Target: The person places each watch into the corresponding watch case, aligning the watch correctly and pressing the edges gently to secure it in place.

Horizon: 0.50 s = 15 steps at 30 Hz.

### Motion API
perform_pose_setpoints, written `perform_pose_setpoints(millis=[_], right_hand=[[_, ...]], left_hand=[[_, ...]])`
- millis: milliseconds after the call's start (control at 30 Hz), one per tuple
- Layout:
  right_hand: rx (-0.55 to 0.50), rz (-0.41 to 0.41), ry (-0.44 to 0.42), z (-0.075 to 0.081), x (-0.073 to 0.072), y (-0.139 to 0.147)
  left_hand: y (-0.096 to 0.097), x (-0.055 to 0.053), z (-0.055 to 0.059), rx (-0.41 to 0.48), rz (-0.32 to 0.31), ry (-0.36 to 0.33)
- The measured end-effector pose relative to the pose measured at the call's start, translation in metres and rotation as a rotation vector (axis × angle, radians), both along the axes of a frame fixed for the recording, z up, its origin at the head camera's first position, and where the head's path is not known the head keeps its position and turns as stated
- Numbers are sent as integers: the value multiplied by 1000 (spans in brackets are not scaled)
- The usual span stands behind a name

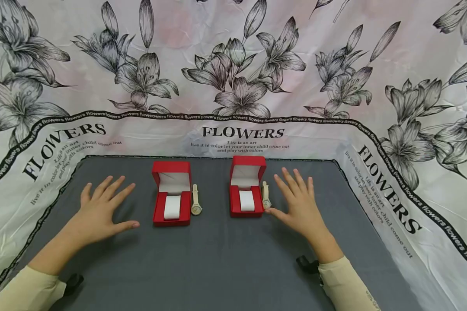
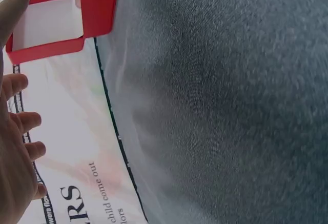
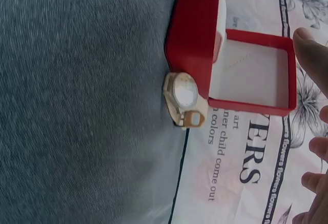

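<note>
Two red watch boxes stand with lids raised: the left box (image 1: 159,211) and the right box (image 1: 235,205). Each holds a white cushion, the left cushion (image 1: 172,207) and the right cushion (image 1: 247,201). A cream-strapped wristwatch (image 1: 196,203) lies at the left box's right side; a second wristwatch (image 3: 184,90) lies along the right box's right side. My left hand (image 1: 103,209), fingers spread, is left of the left box and holds nothing. My right hand (image 1: 299,205) is spread just right of the second watch, thumb tip right beside its dial in the head view.
A dark grey cloth (image 1: 218,259) covers the work surface. Around it runs a white floral tablecloth (image 1: 241,140) with printed lettering and a black border. Dark straps (image 1: 307,264) show near both cream sleeves (image 1: 346,280).
</note>
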State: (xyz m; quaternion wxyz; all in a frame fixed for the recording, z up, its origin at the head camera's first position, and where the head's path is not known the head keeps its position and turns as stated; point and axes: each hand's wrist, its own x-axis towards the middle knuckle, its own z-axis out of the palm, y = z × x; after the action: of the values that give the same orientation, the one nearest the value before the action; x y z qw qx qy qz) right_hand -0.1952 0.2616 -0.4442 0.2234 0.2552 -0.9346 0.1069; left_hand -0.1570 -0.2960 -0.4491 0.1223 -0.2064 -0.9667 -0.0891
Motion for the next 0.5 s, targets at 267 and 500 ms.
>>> perform_pose_setpoints(millis=[267, 500], right_hand=[[-48, 35, 42, -2, 2, -15], [-63, 67, 53, -2, 0, -20]], left_hand=[[10, 2, -9, -8, -52, 9], [20, -1, -9, 5, -95, -36]])
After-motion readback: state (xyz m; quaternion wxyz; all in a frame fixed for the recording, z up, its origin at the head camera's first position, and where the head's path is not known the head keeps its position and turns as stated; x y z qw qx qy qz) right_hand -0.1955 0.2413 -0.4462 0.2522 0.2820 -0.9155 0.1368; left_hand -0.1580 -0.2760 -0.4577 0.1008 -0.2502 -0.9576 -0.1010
